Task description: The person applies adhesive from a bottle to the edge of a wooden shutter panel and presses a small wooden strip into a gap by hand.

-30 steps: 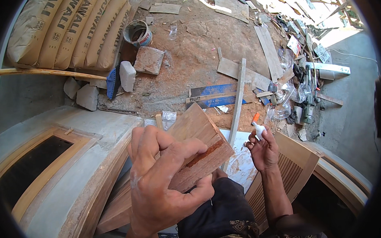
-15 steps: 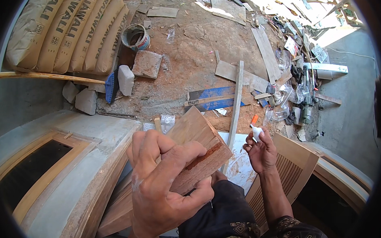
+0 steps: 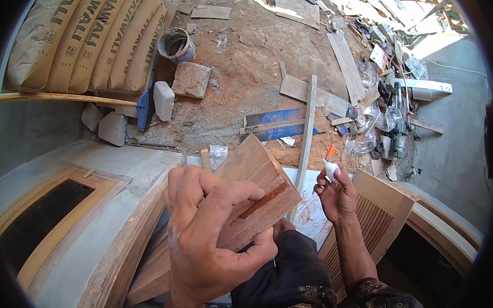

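My left hand (image 3: pixel 208 232) is over the end of a thick wooden beam (image 3: pixel 258 159) that slants up from the lower left. Its index fingertip meets the beam's edge beside a dark reddish, rough streak (image 3: pixel 262 202). The thumb is held apart, close to the lower side, with a tiny thin thing hanging by its tip that I cannot make out. Off to the right, my right hand (image 3: pixel 337 199) grips a small white squeeze bottle (image 3: pixel 330 169) between thumb and fingers, nozzle upward. An orange piece (image 3: pixel 330 151) shows just past the nozzle; whether they touch I cannot tell.
A slatted wooden panel (image 3: pixel 365 217) leans by my right forearm. On the left lies a wood-framed dark opening (image 3: pixel 45 212). Ahead are a long grey batten (image 3: pixel 307 135), blue-and-brown cardboard (image 3: pixel 281 125), a bucket (image 3: pixel 176 46), stacked paper sacks (image 3: pixel 88 45), a broom (image 3: pixel 144 110) and scattered debris.
The left index fingertip has drawn back slightly to the left along the beam, and more of the reddish streak shows. The bottle in my right hand is tilted a little differently.
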`<act>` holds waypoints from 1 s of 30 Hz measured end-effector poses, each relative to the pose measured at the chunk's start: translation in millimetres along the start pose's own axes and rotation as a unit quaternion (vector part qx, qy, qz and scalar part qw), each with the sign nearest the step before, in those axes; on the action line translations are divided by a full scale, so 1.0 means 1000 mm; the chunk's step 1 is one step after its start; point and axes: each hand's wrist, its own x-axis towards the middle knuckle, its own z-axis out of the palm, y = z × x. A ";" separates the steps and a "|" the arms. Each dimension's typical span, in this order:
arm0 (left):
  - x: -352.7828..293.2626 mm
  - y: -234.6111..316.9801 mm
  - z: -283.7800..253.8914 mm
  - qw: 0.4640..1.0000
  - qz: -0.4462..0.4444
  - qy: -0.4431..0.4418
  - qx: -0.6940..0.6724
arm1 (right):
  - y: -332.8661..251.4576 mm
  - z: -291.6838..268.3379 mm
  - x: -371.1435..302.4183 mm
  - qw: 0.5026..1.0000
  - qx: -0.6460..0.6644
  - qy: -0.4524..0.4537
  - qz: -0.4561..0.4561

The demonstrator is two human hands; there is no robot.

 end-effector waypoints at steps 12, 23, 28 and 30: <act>0.000 0.000 0.000 1.000 0.000 -0.001 -0.002 | 0.003 -0.004 0.002 1.000 0.013 -0.005 0.006; 0.000 0.000 0.000 1.000 0.003 -0.005 0.003 | 0.002 -0.005 0.002 1.000 0.008 -0.012 0.005; -0.001 -0.001 0.001 1.000 -0.002 -0.005 -0.001 | 0.002 -0.003 0.003 1.000 0.008 -0.009 0.007; -0.001 -0.001 0.000 1.000 -0.001 -0.005 -0.001 | 0.002 -0.002 0.003 1.000 0.009 -0.009 0.007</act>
